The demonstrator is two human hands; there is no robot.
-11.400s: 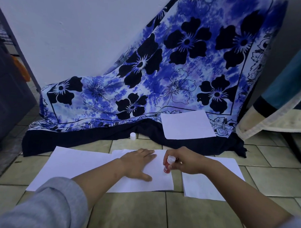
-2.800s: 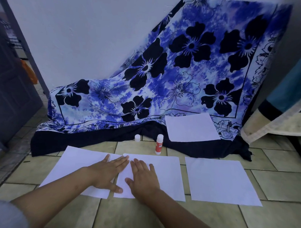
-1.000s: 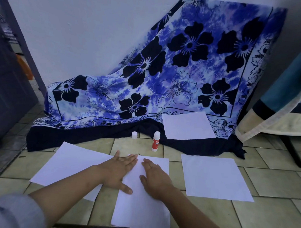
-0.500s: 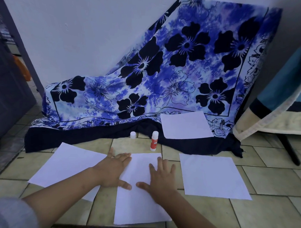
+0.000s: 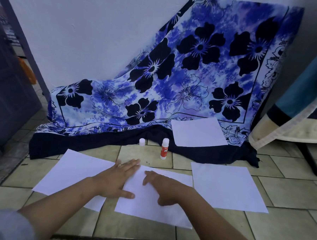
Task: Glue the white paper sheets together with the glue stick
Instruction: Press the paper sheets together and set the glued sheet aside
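Three white paper sheets lie on the tiled floor: a left sheet (image 5: 72, 172), a middle sheet (image 5: 149, 207) and a right sheet (image 5: 225, 187). The middle sheet lies skewed, its left edge over the left sheet. My left hand (image 5: 117, 180) lies flat across that overlap. My right hand (image 5: 161, 186) rests on the middle sheet with its fingers bent down onto the paper. A red and white glue stick (image 5: 164, 148) stands upright beyond the sheets, uncapped. Its white cap (image 5: 142, 142) stands to its left. A fourth sheet (image 5: 197, 132) leans on the cloth.
A blue floral cloth (image 5: 174, 84) drapes from the wall down to the floor behind the sheets. A dark door (image 5: 7, 86) stands at the left. Striped bedding (image 5: 297, 116) hangs over a frame at the right, with a dark leg (image 5: 309, 160) reaching the floor.
The middle sheet has turned from lengthwise toward me to skewed across the floor under my hands. My right hand's fingers went from spread flat to bent down on the paper.
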